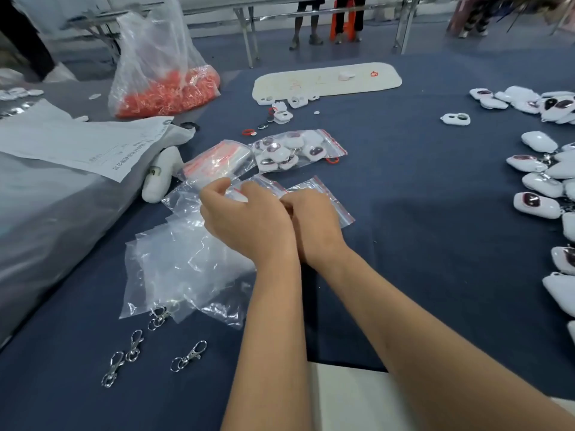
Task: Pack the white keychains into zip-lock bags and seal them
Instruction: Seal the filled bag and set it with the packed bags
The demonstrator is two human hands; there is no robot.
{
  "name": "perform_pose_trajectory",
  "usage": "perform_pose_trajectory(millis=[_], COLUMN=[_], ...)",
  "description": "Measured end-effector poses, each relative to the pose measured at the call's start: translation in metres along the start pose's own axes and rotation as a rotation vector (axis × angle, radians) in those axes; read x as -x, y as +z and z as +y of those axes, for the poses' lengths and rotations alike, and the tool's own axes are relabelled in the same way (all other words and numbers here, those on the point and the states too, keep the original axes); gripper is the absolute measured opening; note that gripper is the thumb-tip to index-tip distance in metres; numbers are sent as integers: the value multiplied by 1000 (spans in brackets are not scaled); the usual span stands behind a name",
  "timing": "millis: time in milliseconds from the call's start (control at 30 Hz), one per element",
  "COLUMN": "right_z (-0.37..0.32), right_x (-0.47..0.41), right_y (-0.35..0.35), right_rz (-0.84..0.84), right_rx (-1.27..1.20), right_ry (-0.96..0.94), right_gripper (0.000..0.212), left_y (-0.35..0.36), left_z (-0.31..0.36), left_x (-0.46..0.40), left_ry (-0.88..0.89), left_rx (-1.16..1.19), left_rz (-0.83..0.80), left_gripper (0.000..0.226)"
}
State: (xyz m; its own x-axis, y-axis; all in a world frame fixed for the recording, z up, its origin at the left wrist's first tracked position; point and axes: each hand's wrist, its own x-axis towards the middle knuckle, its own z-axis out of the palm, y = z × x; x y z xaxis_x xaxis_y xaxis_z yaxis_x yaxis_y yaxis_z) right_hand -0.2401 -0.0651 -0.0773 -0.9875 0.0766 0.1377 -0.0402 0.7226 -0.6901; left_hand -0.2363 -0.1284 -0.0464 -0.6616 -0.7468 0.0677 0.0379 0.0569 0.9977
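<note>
**Packing table, mid-frame: both hands on a zip-lock bag**

- Left hand (245, 219): centre of the frame, fingers curled, pinching the top of a small clear zip-lock bag with a red seal strip (317, 194). What lies inside that bag is hidden by the hands.
- Right hand (314, 222): touching the left, fingers curled onto the same bag; the exact grip is hidden.
- Sealed clear bag filled with white keychains (292, 150): above the hands, flat on the dark blue table cover (420, 188).
- Stack of empty red-strip zip-lock bags (217, 164): just left of the filled bag.
- Loose white plastic keychains with dark oval inserts (538, 181): spread along the right edge of the frame, well apart from the hands.
- Crumpled clear plastic bags (183, 269): left of the forearms.
- Silver metal swivel clasps (189, 356): lower left.
- Large clear sack of orange-red pieces (165, 73): upper left.
- Printed white paper sheet (81, 141): left edge.
- Long white oval tray (326, 79): upper centre.
</note>
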Motion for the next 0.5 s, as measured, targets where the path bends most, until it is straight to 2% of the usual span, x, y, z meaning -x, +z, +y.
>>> perform_pose_trajectory(millis=[167, 267, 400, 500], right_z=[-1, 5, 27, 55], right_x=[9, 12, 24, 42], right_y=[-13, -22, -42, -71], right_rz=[-37, 88, 340, 419], right_rx=[-318, -649, -792, -975], right_ry=[26, 139, 169, 276], right_gripper=[31, 34, 17, 14], left_y=[5, 6, 5, 9], left_z=[1, 2, 2, -4], left_x=[13, 20, 21, 19], left_ry=[192, 326, 441, 455], left_rx=[-14, -30, -120, -292], left_rz=[-19, -16, -24, -218], left_gripper=[20, 20, 23, 33])
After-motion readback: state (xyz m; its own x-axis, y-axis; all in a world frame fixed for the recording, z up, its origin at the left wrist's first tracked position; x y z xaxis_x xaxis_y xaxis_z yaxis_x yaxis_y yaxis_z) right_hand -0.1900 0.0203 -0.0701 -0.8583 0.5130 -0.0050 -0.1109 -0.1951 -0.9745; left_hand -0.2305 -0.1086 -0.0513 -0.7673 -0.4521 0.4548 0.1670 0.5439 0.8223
